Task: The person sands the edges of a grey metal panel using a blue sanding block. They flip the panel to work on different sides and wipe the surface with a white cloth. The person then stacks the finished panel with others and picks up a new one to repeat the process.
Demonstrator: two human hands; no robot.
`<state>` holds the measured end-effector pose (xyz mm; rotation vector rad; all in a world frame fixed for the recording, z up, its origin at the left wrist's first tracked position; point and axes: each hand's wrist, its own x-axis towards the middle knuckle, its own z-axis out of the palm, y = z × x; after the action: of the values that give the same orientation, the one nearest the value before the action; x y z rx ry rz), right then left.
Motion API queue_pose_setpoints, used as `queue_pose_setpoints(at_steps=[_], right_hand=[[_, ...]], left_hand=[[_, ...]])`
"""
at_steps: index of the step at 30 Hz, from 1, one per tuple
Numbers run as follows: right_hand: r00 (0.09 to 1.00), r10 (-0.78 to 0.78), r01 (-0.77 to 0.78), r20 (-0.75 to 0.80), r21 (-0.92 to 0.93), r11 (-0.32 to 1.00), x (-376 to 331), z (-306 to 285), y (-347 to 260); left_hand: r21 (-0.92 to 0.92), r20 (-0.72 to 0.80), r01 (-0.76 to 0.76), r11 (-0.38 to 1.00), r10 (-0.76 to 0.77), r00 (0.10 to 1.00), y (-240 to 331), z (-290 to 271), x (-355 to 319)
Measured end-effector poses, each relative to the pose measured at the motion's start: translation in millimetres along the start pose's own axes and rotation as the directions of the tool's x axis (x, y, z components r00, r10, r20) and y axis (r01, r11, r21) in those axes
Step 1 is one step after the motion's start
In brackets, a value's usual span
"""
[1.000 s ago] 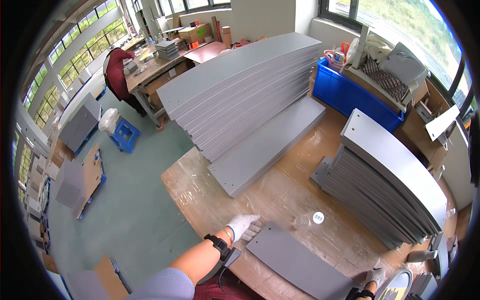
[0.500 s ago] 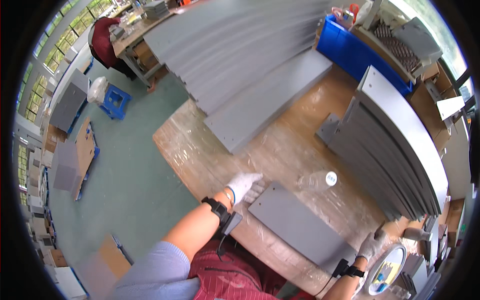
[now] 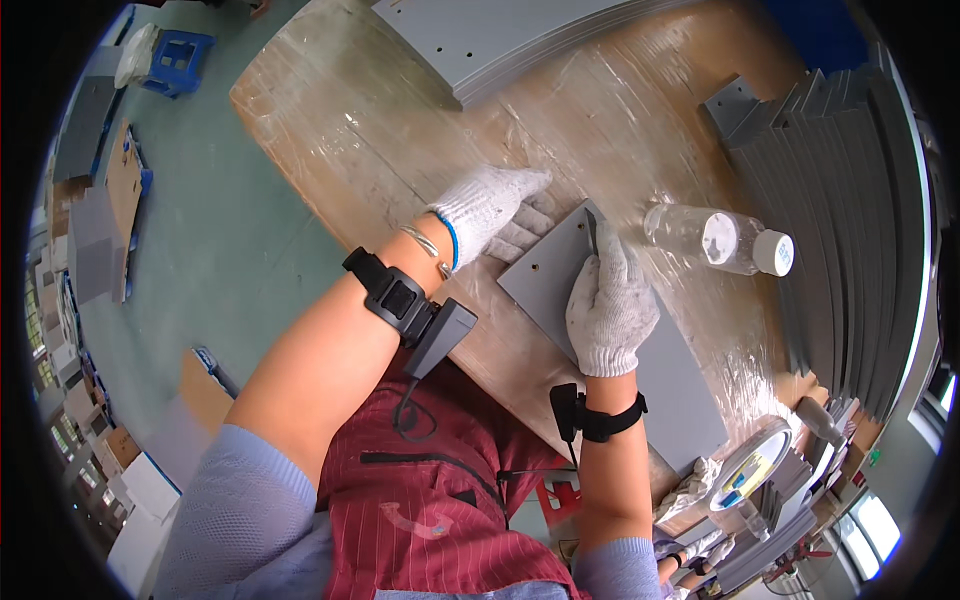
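Observation:
A flat grey panel (image 3: 670,370) with small holes near its far end lies on the film-covered table in front of me. My left hand (image 3: 495,212), in a white knit glove, rests at the panel's left corner with its fingers stretched out and apart. Above the panel's far end, my gloved right hand (image 3: 615,305) is closed, thumb against fingers. A thin dark blade-like piece (image 3: 591,226) shows at its fingertips; its exact kind is unclear. Right of this hand, a clear plastic bottle (image 3: 700,232) with a white cap lies on its side.
A stack of grey panels (image 3: 520,55) sits at the far side, and another leaning row (image 3: 830,200) lines the right. At lower right are a round dish (image 3: 752,465) and another person's gloved hands (image 3: 700,548). A blue stool (image 3: 180,62) stands on the floor at left.
My right hand has moved left and away from me, from beside the panel's near end to over its far end. The view has shifted closer; my left hand stays beside the panel's corner.

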<state>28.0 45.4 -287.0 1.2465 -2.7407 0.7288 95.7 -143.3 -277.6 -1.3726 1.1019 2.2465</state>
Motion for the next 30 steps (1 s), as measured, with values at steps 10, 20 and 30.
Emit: queue_pose_setpoints(at_steps=[10, 20, 30], right_hand=[[0.884, -0.424, 0.42, 0.196, 0.062, 0.905, -15, -8, -4], [0.831, -0.476, 0.449, 0.288, 0.157, 0.88, -18, -12, -4], [0.827, -0.474, 0.421, 0.301, 0.225, 0.878, -15, -16, -12]], left_hand=[[0.024, 0.02, 0.007, 1.0, -0.007, 1.0, 0, -3, 2], [0.032, 0.0, 0.005, 0.999, -0.005, 1.0, 1, -1, -4], [0.057, -0.021, -0.007, 0.998, 0.008, 1.0, 4, 0, -6]])
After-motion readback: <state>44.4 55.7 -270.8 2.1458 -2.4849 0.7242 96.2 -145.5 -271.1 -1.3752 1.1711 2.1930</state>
